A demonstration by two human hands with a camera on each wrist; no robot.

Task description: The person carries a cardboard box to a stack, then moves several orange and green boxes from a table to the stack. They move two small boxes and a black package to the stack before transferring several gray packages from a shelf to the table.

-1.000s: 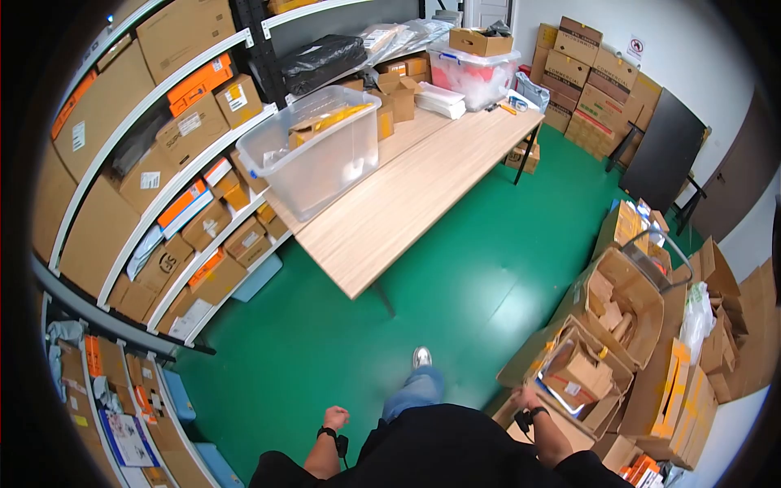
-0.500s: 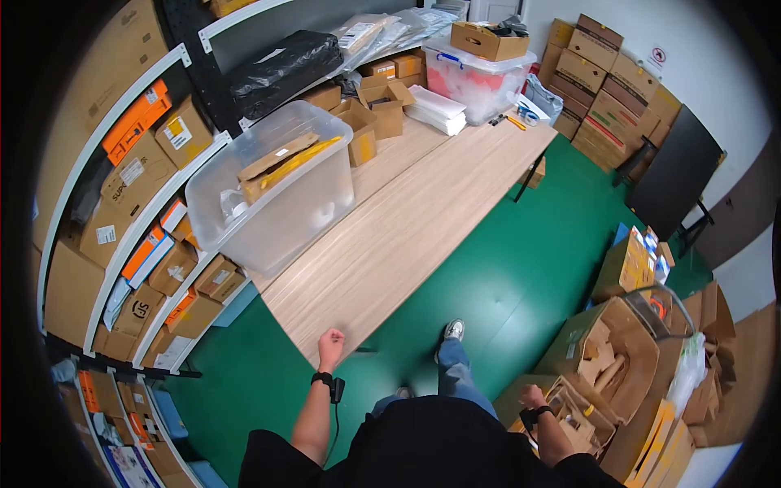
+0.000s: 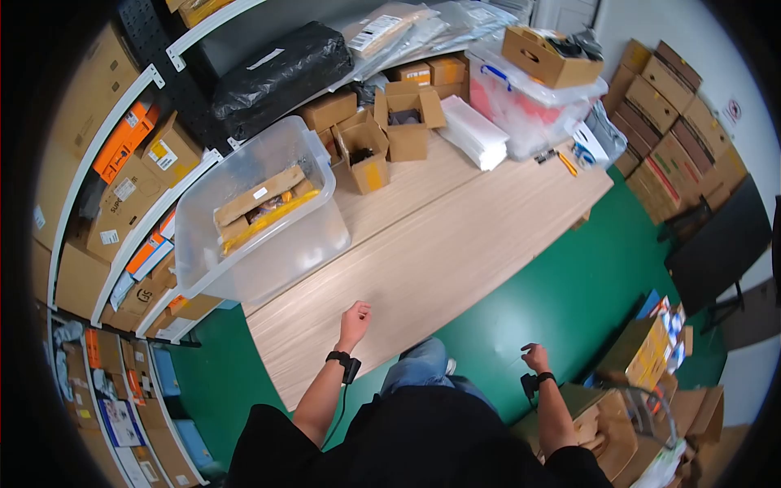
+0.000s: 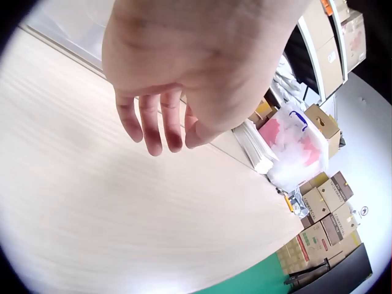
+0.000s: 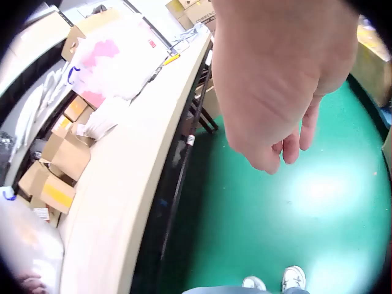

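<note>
My left hand (image 3: 355,325) hangs over the near edge of the wooden table (image 3: 439,260), fingers loosely bent and holding nothing. In the left wrist view its fingertips (image 4: 156,147) point down at the bare tabletop. My right hand (image 3: 535,358) is off the table's front edge, above the green floor; its fingers (image 5: 291,150) droop loosely with nothing in them. A clear plastic tub (image 3: 285,264) on the table's left end holds an opened cardboard box (image 3: 244,213) with yellow tape. Small open cartons (image 3: 370,175) and a stack of white sheets or bags (image 3: 476,138) stand behind.
Shelves of parcels (image 3: 122,195) line the left side. A lidded bin (image 3: 529,106) with red contents carries an open carton (image 3: 547,61) at the table's far end, near an orange-handled tool (image 3: 567,164). Large cartons (image 3: 602,431) crowd the lower right.
The person has stepped up to the table. My left hand has moved forward from over the floor to over the tabletop; my right hand has come away from the open carton at the right.
</note>
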